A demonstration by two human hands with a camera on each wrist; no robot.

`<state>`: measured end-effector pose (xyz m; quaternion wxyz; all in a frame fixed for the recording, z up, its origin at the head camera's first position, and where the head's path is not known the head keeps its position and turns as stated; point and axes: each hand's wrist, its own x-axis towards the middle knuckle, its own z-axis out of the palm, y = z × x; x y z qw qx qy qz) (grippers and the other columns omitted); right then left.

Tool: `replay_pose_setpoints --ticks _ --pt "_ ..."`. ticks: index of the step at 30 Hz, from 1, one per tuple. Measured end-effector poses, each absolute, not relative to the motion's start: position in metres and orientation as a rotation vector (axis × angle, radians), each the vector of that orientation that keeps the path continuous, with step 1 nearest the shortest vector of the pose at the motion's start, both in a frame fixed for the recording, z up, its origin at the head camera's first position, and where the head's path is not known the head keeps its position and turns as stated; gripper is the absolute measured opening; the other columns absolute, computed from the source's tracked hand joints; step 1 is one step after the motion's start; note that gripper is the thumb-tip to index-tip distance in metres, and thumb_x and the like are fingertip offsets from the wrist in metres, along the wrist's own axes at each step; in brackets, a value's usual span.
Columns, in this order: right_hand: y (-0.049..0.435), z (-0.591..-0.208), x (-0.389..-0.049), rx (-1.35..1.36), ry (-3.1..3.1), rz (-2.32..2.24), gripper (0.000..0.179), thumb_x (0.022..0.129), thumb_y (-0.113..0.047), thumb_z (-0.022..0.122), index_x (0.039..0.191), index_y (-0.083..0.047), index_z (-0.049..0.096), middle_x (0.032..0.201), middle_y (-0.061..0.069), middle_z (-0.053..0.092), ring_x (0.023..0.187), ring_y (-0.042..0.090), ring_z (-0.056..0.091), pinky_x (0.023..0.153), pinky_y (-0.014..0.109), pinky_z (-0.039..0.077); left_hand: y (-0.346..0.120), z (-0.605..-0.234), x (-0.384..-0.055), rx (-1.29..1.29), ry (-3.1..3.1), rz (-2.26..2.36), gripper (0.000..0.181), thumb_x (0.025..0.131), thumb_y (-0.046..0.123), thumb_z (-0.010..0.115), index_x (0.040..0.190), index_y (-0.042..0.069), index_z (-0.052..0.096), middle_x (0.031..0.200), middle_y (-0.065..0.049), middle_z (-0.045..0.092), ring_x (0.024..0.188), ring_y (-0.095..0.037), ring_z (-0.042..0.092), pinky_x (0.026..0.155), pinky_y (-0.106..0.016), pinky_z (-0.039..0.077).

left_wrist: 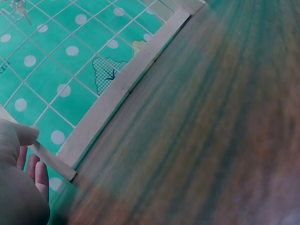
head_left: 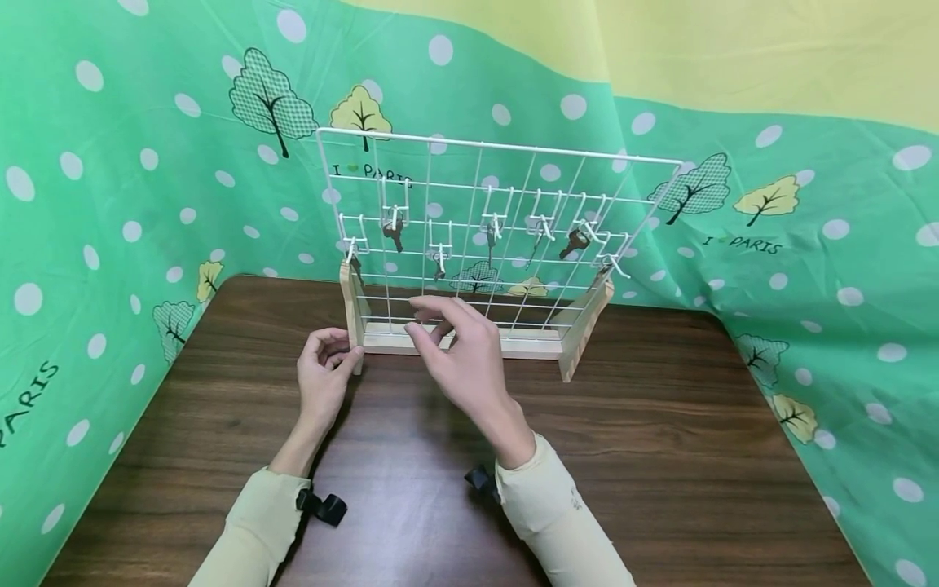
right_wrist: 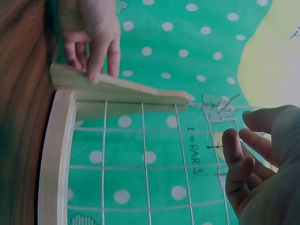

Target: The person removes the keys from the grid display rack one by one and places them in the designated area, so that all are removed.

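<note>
A white wire grid rack (head_left: 506, 147) stands upright in a wooden base with two side panels. My left hand (head_left: 323, 379) holds the lower part of the left side panel (head_left: 353, 306); in the left wrist view, the thumb of that hand (left_wrist: 18, 173) lies along the panel's edge. Raised in front of the grid's lower part, my right hand (head_left: 469, 359) has loosely bent fingers and nothing between them. Several white hooks hang on the grid, some carrying keys, among them a brown key (head_left: 394, 234) and a darker key (head_left: 575, 243).
The rack stands on a dark wood-grain table (head_left: 660, 456), near its back edge. Behind and around hangs a green cloth (head_left: 205, 171) with white dots and printed trees. Each sleeve cuff bears a black strap mount, one of them a left mount (head_left: 323, 507).
</note>
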<state>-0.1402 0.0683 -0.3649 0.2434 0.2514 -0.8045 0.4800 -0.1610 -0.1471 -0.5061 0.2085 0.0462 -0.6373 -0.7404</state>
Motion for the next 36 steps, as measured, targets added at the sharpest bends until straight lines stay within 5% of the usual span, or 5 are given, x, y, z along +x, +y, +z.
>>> replay_pose_setpoints --ticks 10,27,31,36 --pt "0.042 -0.361 -0.147 0.629 -2.171 1.494 0.030 0.097 -0.008 0.086 0.126 -0.005 0.080 0.108 0.011 0.081 0.074 0.018 0.075 0.063 0.025 0.060 -0.148 -0.504 -0.160 0.141 -1.763 -2.076 0.036 0.093 -0.019 0.076 0.124 -0.019 0.058 0.106 0.007 0.069 0.102 -0.009 0.067 0.084 -0.016 0.056" --pt "0.000 -0.369 -0.168 0.470 -2.004 1.868 0.034 0.101 -0.005 0.080 0.135 -0.002 0.074 0.123 0.016 0.077 0.082 0.029 0.081 0.071 0.026 0.064 -0.147 -0.503 -0.161 0.145 -1.745 -2.088 0.034 0.092 -0.021 0.075 0.122 -0.017 0.059 0.105 0.006 0.070 0.099 -0.009 0.068 0.083 -0.017 0.056" --pt "-0.005 -0.370 -0.171 0.433 -1.965 1.945 0.034 0.102 -0.006 0.079 0.135 -0.001 0.073 0.127 0.017 0.076 0.081 0.039 0.080 0.073 0.036 0.067 -0.147 -0.504 -0.162 0.152 -1.743 -2.091 0.034 0.092 -0.022 0.074 0.122 -0.017 0.060 0.105 0.006 0.070 0.099 -0.009 0.068 0.083 -0.018 0.057" --pt "-0.009 -0.368 -0.174 0.400 -1.934 2.030 0.031 0.103 -0.005 0.079 0.133 0.000 0.074 0.127 0.017 0.076 0.077 0.036 0.080 0.075 0.049 0.069 -0.147 -0.504 -0.162 0.155 -1.747 -2.084 0.032 0.092 -0.021 0.075 0.120 -0.014 0.061 0.104 0.007 0.070 0.099 -0.009 0.068 0.083 -0.017 0.057"
